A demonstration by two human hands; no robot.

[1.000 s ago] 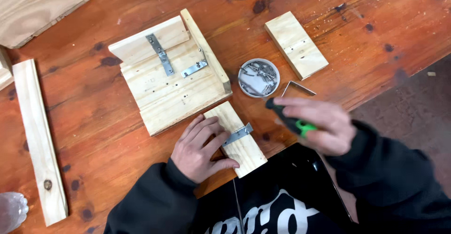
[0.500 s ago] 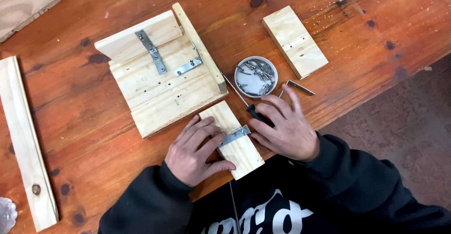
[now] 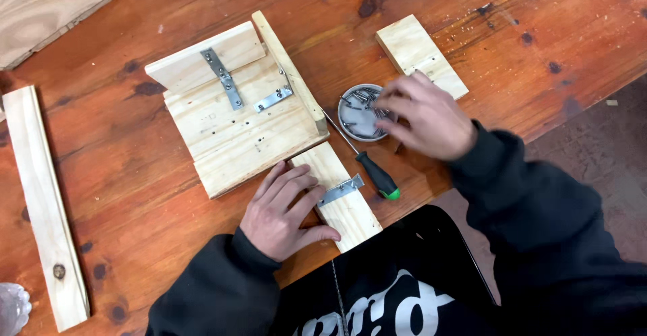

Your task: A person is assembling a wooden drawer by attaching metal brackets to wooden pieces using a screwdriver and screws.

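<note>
On a red-brown wooden bench (image 3: 135,194), the left hand (image 3: 286,211) lies flat and open, gripping nothing, pinning a small pine block (image 3: 340,198); firm pressure should stop it shifting. A metal bracket (image 3: 340,190) lies across the block, whose long axis runs from near-right to far-left. The right hand (image 3: 424,117), fingers curled, dips into a round tin of screws (image 3: 360,112); whether it has one cannot be told.
</note>
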